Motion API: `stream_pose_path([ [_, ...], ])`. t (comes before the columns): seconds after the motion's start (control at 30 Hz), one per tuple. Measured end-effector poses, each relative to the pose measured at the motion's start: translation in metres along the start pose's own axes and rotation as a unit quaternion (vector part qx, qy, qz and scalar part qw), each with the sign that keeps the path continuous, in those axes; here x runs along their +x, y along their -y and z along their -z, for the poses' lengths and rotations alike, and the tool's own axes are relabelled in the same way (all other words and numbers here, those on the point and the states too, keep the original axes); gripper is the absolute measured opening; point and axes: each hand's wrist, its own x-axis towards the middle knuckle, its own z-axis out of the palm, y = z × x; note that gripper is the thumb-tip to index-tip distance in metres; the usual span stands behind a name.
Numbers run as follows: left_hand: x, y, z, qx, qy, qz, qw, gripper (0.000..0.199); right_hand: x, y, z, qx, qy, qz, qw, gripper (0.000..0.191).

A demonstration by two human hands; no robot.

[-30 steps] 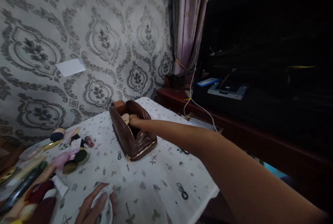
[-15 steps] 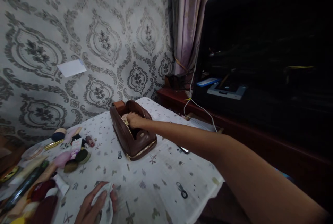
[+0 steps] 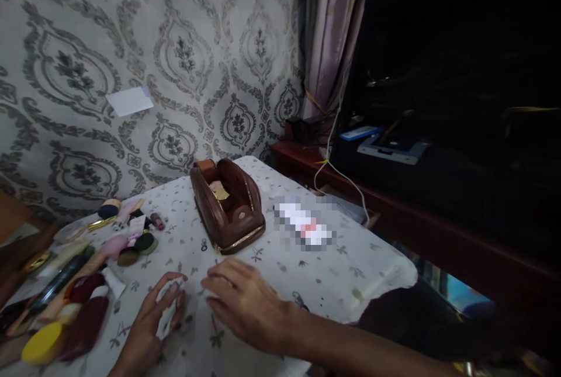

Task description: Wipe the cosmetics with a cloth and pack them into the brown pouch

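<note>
An unzipped brown bag (image 3: 208,216) stands on the patterned white cloth (image 3: 346,272), with a pinkish-gold item (image 3: 219,191) inside it. In front of the bag, my right hand (image 3: 245,304) is over the cloth, blurred, its fingers bent toward my left hand; what it holds, if anything, cannot be made out. My left hand (image 3: 153,318), at the lower middle, has its fingers curled around a crumpled white wipe (image 3: 165,312). Cosmetics lie at the left, among them a pink sponge (image 3: 114,245), a yellow-lidded container (image 3: 42,342) and a dark red bottle (image 3: 85,327).
A phone-like object (image 3: 304,222), pixelated, lies right of the bag. Behind it a white cable (image 3: 344,175) hangs by a dark red cabinet (image 3: 289,155) with a large black screen (image 3: 447,73). A patterned wall is behind the table.
My right hand has come out of the bag and moved down toward my left hand, uncovering the item inside and the phone-like object. The view has shifted slightly.
</note>
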Motion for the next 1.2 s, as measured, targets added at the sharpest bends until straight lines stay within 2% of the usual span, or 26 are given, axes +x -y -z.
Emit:
stream_pose_path([
  [0.07, 0.001, -0.001, -0.005, -0.045, -0.012, 0.028, 0.999, 0.062, 0.000, 0.012, -0.018, 0.057, 0.076, -0.015, 0.995, 0.019],
  [0.13, 0.000, -0.004, -0.012, -0.083, -0.030, 0.039, 0.995, 0.066, 0.008, 0.019, -0.037, 0.097, 0.113, -0.022, 0.989, 0.016],
  [0.2, -0.001, -0.007, -0.019, -0.110, -0.034, 0.023, 0.993, 0.063, 0.019, 0.021, -0.056, 0.133, 0.105, -0.025, 0.985, 0.010],
  [0.3, -0.004, -0.005, -0.019, -0.129, -0.010, -0.018, 0.991, 0.056, 0.034, 0.018, -0.080, 0.187, 0.074, -0.073, 0.977, 0.009],
  [0.43, -0.008, 0.003, -0.005, -0.089, 0.014, -0.081, 0.993, 0.048, 0.040, 0.022, -0.100, 0.270, 0.044, -0.128, 0.953, 0.017],
  [0.53, -0.005, 0.007, 0.013, -0.006, -0.018, -0.129, 0.991, 0.041, 0.042, 0.032, -0.106, 0.348, 0.059, -0.141, 0.925, 0.022],
  [0.67, 0.004, 0.007, 0.040, 0.080, -0.110, -0.173, 0.976, 0.048, 0.042, 0.044, -0.116, 0.442, 0.087, -0.144, 0.881, 0.027],
  [0.77, 0.011, 0.004, 0.061, 0.124, -0.134, -0.198, 0.963, 0.054, 0.040, 0.048, -0.125, 0.470, 0.088, -0.152, 0.865, 0.020],
  [0.9, 0.021, -0.007, 0.098, 0.148, -0.180, -0.193, 0.953, 0.055, 0.031, 0.044, -0.135, 0.486, 0.122, -0.233, 0.833, 0.020],
  [1.07, 0.049, -0.041, 0.173, 0.220, -0.302, -0.175, 0.911, 0.043, 0.025, 0.041, -0.134, 0.503, 0.159, -0.271, 0.805, 0.027],
  [1.2, 0.084, -0.074, 0.236, 0.349, -0.355, -0.126, 0.858, 0.026, 0.027, 0.044, -0.131, 0.514, 0.170, -0.277, 0.794, 0.031],
])
